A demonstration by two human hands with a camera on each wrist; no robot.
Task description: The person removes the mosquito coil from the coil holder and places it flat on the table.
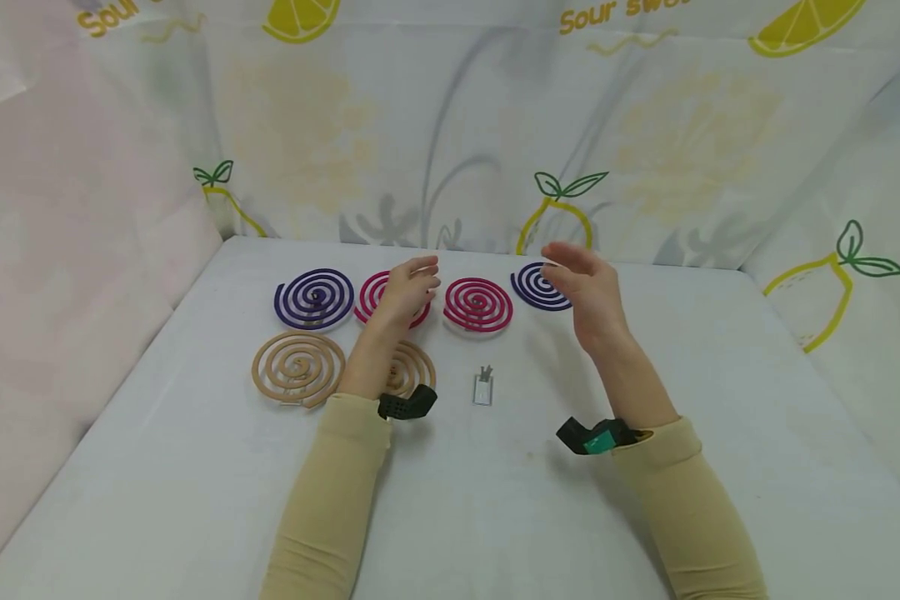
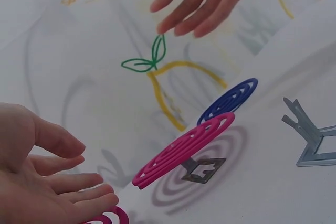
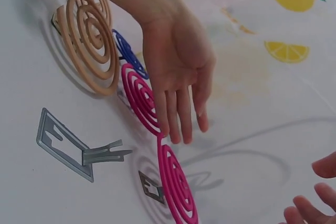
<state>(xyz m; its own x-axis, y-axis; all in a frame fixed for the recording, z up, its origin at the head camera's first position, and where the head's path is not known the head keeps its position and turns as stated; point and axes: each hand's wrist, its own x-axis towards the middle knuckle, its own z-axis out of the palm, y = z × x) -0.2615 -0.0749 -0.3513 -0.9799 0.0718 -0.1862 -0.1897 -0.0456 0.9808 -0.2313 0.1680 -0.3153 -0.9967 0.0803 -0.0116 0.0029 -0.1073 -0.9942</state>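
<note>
My left hand (image 1: pixel 411 293) hovers over the left pink mosquito coil (image 1: pixel 363 302), partly covering it. It holds nothing, and its palm (image 3: pixel 176 56) shows in the right wrist view. The right hand (image 1: pixel 588 292) is raised in front of the right dark blue coil (image 1: pixel 546 282), fingers loosely bent, nothing between them. Between the hands sits another pink coil (image 1: pixel 477 302), propped above the table on a small metal stand (image 2: pixel 205 170). A bare metal coil stand (image 1: pixel 483 389) with upright prongs stands nearer me. My left forearm hides part of a tan coil (image 1: pixel 420 367).
At the left are a second dark blue coil (image 1: pixel 316 297) and a second tan coil (image 1: pixel 298 367), both raised on stands. A white cloth covers the table (image 1: pixel 195 483). Behind it hangs a lemon-printed curtain (image 1: pixel 450 125).
</note>
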